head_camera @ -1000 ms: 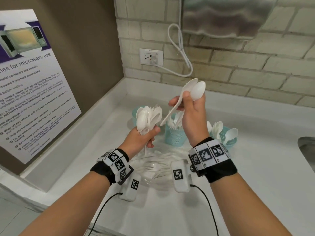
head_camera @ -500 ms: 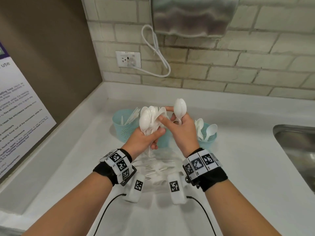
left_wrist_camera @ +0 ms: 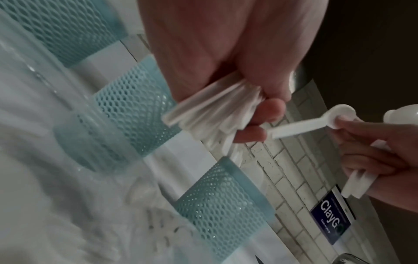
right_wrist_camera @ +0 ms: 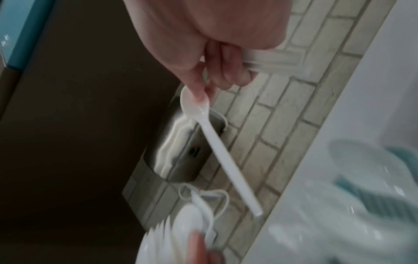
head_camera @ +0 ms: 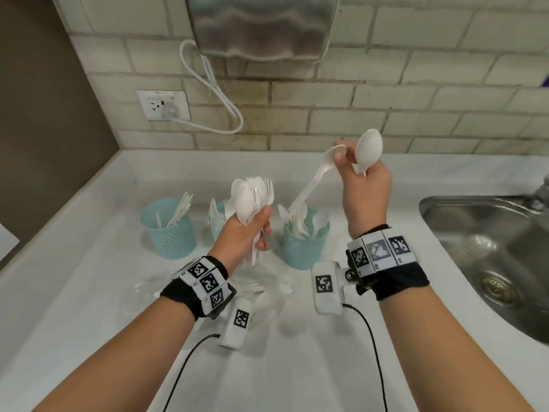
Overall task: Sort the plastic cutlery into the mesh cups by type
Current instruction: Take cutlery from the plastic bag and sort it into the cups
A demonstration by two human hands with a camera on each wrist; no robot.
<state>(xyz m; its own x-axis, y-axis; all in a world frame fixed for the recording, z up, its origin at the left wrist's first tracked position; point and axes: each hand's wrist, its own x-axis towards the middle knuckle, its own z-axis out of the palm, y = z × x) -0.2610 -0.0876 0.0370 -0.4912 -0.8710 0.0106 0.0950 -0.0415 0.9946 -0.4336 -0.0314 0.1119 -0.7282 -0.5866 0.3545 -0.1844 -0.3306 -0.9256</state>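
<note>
**Spoons held above the mesh cups**

The left hand (head_camera: 243, 233) grips a bundle of white cutlery (head_camera: 252, 194) in front of the middle mesh cup (head_camera: 219, 215), hiding most of it. The right hand (head_camera: 364, 191) pinches one spoon (head_camera: 315, 176) by its bowl, its handle slanting down over the right mesh cup (head_camera: 306, 245), and clasps more spoons (head_camera: 368, 150). Left of the middle cup stands another mesh cup (head_camera: 170, 230). A steel sink (head_camera: 487, 248) lies far right of it; a wall socket (head_camera: 163, 105) sits behind.
</note>
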